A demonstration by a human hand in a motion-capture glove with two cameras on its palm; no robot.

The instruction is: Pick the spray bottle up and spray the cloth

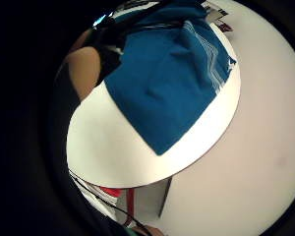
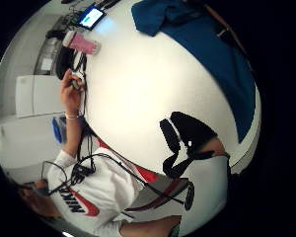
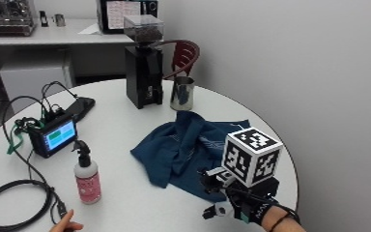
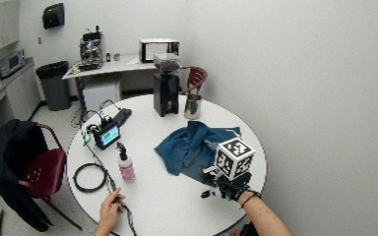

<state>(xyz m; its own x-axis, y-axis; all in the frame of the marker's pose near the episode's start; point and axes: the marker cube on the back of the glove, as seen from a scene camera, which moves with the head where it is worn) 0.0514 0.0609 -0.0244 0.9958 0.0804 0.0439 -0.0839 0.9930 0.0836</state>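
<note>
A pink spray bottle (image 3: 87, 177) with a black nozzle stands upright on the round white table (image 3: 127, 193), at its front left. It also shows in the thumb side palm view as the bottle (image 2: 82, 43) next to a small screen. The crumpled blue cloth (image 3: 187, 151) lies right of centre; the cloth (image 1: 169, 81) reaches towards the table's edge. My gloved right hand (image 3: 240, 208) hovers by the cloth's near corner at the front right, far from the bottle and holding nothing. In the wide view the hand (image 4: 230, 189) and bottle (image 4: 125, 167) stand well apart.
A black coffee grinder (image 3: 141, 72) and a metal pitcher (image 3: 181, 94) stand at the table's far side. A small screen (image 3: 54, 136) with cables and a coiled black cable (image 3: 10, 205) lie at the left. The bare left hand (image 3: 67, 225) rests at the front edge.
</note>
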